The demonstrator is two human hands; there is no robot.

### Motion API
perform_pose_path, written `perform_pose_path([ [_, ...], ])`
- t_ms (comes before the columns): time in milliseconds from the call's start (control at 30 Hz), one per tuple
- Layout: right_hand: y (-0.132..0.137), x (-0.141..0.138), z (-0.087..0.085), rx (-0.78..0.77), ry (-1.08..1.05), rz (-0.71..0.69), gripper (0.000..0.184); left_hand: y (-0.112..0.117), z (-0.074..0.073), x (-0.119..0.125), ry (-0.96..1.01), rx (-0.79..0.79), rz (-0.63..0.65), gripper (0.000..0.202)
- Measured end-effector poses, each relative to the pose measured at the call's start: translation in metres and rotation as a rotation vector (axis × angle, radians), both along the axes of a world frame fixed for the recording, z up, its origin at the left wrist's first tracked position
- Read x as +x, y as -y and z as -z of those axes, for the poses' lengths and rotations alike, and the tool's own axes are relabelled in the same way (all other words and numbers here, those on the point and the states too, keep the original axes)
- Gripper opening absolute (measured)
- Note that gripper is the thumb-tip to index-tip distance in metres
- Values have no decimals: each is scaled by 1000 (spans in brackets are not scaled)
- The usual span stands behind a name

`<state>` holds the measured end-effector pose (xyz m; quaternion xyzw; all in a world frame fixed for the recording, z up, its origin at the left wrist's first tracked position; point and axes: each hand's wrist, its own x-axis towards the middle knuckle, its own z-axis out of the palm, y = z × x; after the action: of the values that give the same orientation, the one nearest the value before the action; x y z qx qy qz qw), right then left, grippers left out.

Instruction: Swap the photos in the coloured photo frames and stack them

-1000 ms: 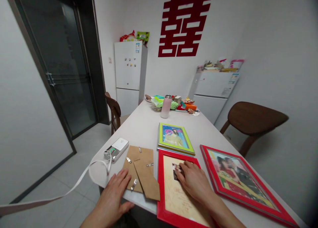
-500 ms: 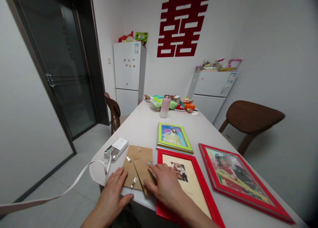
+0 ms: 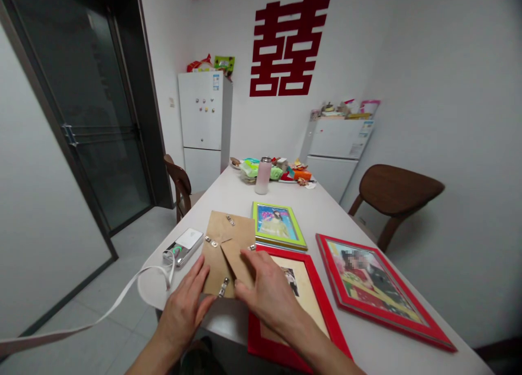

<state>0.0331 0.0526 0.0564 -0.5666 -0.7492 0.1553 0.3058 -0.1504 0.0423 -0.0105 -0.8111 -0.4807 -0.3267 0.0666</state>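
A brown picture-frame backing board (image 3: 217, 231), with metal clips and an angled stand flap (image 3: 236, 258), is between my hands above the near end of the table. My left hand (image 3: 183, 304) grips its lower left edge, fingers along the side and thumb at the near corner. My right hand (image 3: 271, 288) holds its right side, over the stand flap. The board looks tilted, its far edge raised. Partly under my right forearm lies a red frame (image 3: 322, 293) with a small photo on a cream sheet. What is beneath the board is hidden.
A green picture frame (image 3: 304, 236) lies beyond the board, a second red frame (image 3: 391, 320) to the right. At left is a phone-sized grey device (image 3: 183, 249) with a white cable (image 3: 122, 299). Farther back stand a pink bottle (image 3: 263, 178) and snack packs (image 3: 281, 172). Chairs (image 3: 402, 190) flank the table.
Both hands have lifted the backing board, and it now looks more tilted, its far edge higher. The view has shifted slightly to the right.
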Motion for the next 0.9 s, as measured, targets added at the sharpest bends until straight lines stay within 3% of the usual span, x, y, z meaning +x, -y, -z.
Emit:
perform_pose_path([
  [133,16,44,-4,-49,47,26,44,7,-10,35,-3,17,110,41],
  [367,38,108,35,-241,190,117,41,18,19,90,-11,-155,279,49],
  [467,37,113,47,-219,239,135,43,14,19,98,-19,-260,270,44],
  [600,36,110,62,-137,298,106,43,10,7,100,-66,-403,259,30],
  [733,39,112,69,-64,305,93,41,12,-2,101,-74,-448,248,24],
  [800,36,116,69,-50,290,90,39,15,-5,102,-53,-442,261,29],
  [900,25,124,67,-4,298,135,33,18,-6,102,-54,-456,340,53],
])
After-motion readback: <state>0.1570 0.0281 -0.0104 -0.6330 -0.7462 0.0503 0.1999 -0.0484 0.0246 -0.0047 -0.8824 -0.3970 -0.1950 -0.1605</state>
